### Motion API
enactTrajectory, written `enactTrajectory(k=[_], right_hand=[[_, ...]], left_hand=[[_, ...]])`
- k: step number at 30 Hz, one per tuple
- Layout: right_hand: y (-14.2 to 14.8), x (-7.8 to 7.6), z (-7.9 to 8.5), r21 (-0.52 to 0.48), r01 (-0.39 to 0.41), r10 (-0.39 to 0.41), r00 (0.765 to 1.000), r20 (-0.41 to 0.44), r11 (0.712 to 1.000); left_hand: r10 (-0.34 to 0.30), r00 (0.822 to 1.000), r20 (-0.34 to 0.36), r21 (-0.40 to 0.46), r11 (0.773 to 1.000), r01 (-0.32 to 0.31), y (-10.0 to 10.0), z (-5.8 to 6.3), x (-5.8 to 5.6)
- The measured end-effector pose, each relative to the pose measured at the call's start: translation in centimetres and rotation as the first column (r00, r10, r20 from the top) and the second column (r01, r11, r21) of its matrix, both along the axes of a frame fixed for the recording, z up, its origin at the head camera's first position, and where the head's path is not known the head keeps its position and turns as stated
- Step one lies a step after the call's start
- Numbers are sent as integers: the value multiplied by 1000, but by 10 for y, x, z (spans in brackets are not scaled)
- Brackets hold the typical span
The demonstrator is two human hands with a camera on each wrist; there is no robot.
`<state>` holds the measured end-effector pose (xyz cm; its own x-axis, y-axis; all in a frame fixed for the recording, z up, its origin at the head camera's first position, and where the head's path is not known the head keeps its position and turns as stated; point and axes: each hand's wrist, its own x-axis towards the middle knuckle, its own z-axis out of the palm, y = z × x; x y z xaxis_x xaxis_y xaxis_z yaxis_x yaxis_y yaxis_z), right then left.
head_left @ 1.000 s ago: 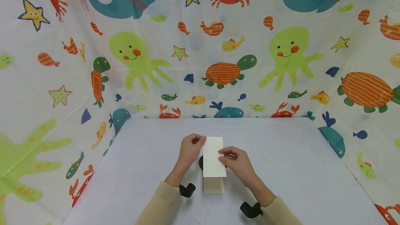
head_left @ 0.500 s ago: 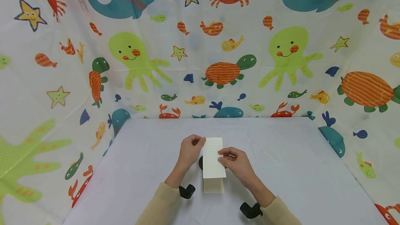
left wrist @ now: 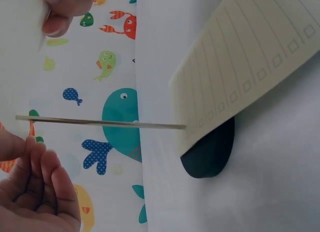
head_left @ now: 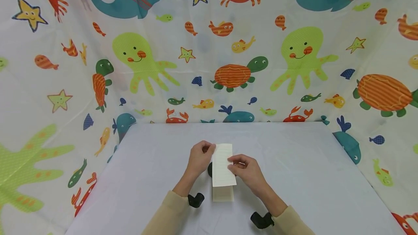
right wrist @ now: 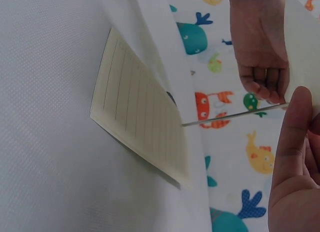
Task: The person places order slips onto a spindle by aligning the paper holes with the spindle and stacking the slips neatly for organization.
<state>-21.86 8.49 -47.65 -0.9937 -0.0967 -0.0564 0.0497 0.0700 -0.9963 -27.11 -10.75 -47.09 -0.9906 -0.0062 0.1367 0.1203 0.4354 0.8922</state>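
Observation:
A lined off-white paper sheet (head_left: 223,166) is held up between both hands, hiding most of what lies below it in the head view. My left hand (head_left: 200,156) pinches its far left edge; my right hand (head_left: 247,168) pinches its right edge. Under the sheet, lined paper (left wrist: 245,72) sits tilted over a dark rounded base (left wrist: 210,154), and a thin metal spike (left wrist: 100,122) rises from it. In the right wrist view the spike's far end (right wrist: 280,106) reaches the held sheet; whether it pierces it I cannot tell.
A white cloth covers the table (head_left: 294,162). Behind and at both sides hangs a curtain (head_left: 202,46) printed with sea animals. Black wrist camera mounts (head_left: 262,220) hang under both forearms, close to the tabletop.
The held sheet has come down and toward me by a very small amount. Both hands keep the same grip and almost the same place.

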Motion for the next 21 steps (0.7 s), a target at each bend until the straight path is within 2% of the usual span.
enactTrajectory(k=[7,9,21], right_hand=[[1,1,-14,35,-27,26,999,26,999],[1,1,-17,38,-33,32,999,24,999],[0,2,-27,93,-51,49,998,25,994]], left_hand=[[6,999,53,-32,999,-4,-3,-17,4],[-7,999,44,-33,999,9,-3,-21,3],[-47,997,59,-98,994,52,-5,-37,1]])
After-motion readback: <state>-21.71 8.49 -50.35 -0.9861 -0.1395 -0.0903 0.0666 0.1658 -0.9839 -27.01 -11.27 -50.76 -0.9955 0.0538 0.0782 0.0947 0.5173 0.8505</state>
